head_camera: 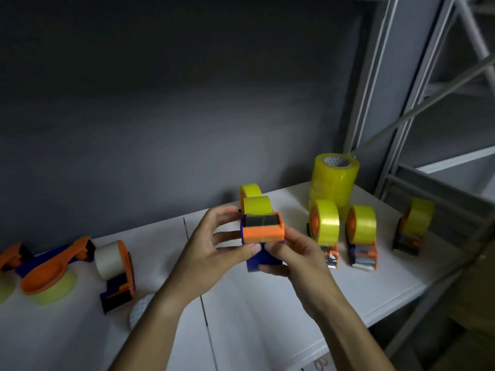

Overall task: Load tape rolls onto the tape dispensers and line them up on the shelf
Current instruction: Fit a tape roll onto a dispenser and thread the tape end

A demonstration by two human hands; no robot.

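Observation:
Both hands hold an orange and blue tape dispenser [262, 231] above the white shelf [254, 303]; a yellow tape roll [257, 205] sits in it. My left hand [214, 245] grips its left side, thumb under the orange front. My right hand [292, 257] pinches the blue handle from the right. Another loaded dispenser [250, 190] stands just behind. Three loaded dispensers [325, 226] [362, 231] [413, 226] stand in a row on the right, in front of a stack of yellow rolls [333, 178].
On the left stand a dispenser with a whitish roll [117, 271], an unloaded orange and blue dispenser [53, 263] lying on a flat yellow roll [60, 290], and another dispenser [13, 255] at the edge. A white roll [140, 309] lies beside my left forearm. Grey shelf posts [375, 89] rise at right.

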